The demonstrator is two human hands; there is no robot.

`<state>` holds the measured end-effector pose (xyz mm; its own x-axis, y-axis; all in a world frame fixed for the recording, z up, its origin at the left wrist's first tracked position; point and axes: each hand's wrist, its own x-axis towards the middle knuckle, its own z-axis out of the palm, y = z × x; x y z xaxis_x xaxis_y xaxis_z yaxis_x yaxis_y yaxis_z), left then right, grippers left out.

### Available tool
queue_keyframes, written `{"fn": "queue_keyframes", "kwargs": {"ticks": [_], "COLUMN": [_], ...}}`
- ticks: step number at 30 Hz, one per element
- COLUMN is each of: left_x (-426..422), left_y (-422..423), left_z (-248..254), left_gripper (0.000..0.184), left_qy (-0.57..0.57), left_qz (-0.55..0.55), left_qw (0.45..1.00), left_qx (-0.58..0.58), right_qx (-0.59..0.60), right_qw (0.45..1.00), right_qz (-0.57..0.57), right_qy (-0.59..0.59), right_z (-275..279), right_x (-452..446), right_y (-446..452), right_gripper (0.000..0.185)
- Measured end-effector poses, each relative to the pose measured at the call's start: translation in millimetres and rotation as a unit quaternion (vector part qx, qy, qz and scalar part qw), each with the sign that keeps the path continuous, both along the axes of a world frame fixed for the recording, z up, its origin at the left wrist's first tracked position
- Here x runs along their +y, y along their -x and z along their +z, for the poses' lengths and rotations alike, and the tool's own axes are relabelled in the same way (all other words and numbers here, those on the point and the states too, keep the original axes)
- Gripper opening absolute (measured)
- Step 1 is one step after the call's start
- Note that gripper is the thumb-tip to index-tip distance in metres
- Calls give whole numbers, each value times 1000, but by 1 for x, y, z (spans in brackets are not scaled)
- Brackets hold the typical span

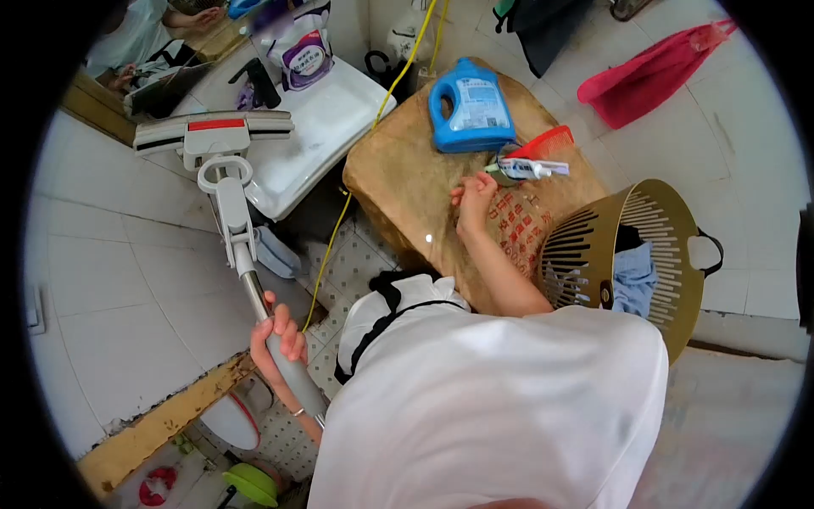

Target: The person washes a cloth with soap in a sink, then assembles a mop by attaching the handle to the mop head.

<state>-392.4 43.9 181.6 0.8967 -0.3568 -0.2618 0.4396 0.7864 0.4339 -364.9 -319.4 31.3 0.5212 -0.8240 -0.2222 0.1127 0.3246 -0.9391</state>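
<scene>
My left hand (280, 333) is wrapped around the grey handle of a mop (248, 263). The mop is raised upside down, so its wide grey head (214, 131) with a red strip is at the top, in front of the white sink (326, 127). Over the brown covered tabletop (398, 170), my right hand (475, 202) has loosely bent fingers, somewhat apart, with nothing visible in them. Close to its fingertips is a cup holding a toothpaste tube (530, 168) and a red comb (547, 142). Behind these stands a blue detergent jug (475, 106).
A brown slotted laundry basket (585, 246) with clothes is at the right. A purple-and-white detergent pouch (303, 59) sits by the black faucet (256, 83). The yellow cord (337, 229) runs down beside the sink. A red cloth (649, 76) hangs on the tiled wall.
</scene>
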Motion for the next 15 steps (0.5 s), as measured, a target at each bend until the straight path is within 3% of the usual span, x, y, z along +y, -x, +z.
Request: {"fn": "queue_keyframes", "kwargs": {"ticks": [1, 6, 9, 12, 15], "left_x": [6, 12, 11, 11, 8], "left_y": [-1, -2, -2, -1, -1], "left_z": [-5, -11, -12, -16, -16], "left_gripper": [33, 34, 34, 34, 34], "left_qy": [4, 25, 40, 58, 47], "left_qz": [-2, -14, -19, -25, -24], "left_qw": [1000, 1000, 999, 998, 999], "left_qx": [4, 0, 7, 12, 9], "right_qx": [22, 45, -69, -94, -63], "right_qw": [999, 996, 975, 945, 971], "right_qz": [-15, -19, -12, -12, -79], "right_qy": [-20, -79, -213, -313, -217], "right_z": [0, 4, -3, -5, -13], "right_x": [0, -11, -32, -47, -43], "right_y": [4, 5, -8, -22, -17], "right_gripper": [40, 50, 34, 21, 21]}}
